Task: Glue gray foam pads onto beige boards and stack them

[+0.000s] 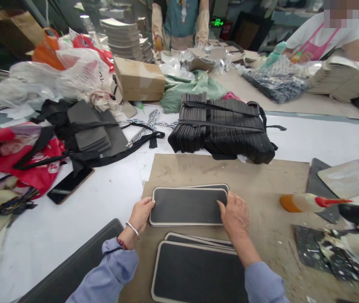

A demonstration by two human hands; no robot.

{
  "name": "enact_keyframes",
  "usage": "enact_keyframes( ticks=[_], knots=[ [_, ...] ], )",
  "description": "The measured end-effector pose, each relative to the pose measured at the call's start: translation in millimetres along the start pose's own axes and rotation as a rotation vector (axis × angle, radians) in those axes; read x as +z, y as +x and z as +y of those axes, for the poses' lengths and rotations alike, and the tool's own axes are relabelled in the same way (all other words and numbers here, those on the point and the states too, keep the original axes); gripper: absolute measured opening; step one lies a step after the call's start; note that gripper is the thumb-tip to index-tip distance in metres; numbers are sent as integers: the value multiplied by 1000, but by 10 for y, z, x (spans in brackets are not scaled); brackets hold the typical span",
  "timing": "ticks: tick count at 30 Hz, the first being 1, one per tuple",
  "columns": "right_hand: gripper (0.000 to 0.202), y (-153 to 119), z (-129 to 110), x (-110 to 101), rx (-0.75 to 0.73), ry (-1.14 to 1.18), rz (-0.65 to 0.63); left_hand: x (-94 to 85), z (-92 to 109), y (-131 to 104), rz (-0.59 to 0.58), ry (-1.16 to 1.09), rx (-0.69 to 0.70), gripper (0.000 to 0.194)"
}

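Between my hands is a dark rectangular panel (188,206) with rounded corners and a pale border, lying on another like it whose edge shows behind. My left hand (141,215) grips its left end, thumb on the edge. At the right end my right hand (235,213) is closed, the thumb resting on the top face and the fingers along the side. Closer to me, a fanned stack of similar dark panels (198,271) lies on the brown board (270,181), partly covered by my right forearm.
Strapped bundles of thin black pieces (223,126) stand beyond the board. On the right lie a glue bottle (305,203) with a red nozzle and a glue-spotted dark sheet (312,248). A phone (70,185) lies left, near bags. Two people work across the table.
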State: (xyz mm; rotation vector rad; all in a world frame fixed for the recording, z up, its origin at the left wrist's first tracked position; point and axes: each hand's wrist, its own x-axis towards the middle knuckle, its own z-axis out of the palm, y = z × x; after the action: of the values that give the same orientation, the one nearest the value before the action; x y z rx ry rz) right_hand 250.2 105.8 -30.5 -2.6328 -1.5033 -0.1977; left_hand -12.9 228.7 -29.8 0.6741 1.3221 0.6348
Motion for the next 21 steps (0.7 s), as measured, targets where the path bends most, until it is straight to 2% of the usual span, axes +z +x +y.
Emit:
enact_keyframes(
  ticks=[3, 5, 7, 11, 21],
  knots=[
    [53, -2, -294, 44, -292, 100, 33, 14, 16, -12, 16, 17, -6, 27],
    [56, -8, -466, 109, -466, 172, -30, 20, 29, -19, 25, 34, -8, 27],
    [59, -14, -561, 172, -562, 223, -106, 24, 36, -22, 30, 44, -12, 28],
    [61, -14, -544, 220, -595, 272, -189, 28, 19, -15, 32, 46, -15, 32],
    [61, 11, -521, 152, -559, 232, -203, 11, -40, 12, 46, -19, -52, 39]
  ],
)
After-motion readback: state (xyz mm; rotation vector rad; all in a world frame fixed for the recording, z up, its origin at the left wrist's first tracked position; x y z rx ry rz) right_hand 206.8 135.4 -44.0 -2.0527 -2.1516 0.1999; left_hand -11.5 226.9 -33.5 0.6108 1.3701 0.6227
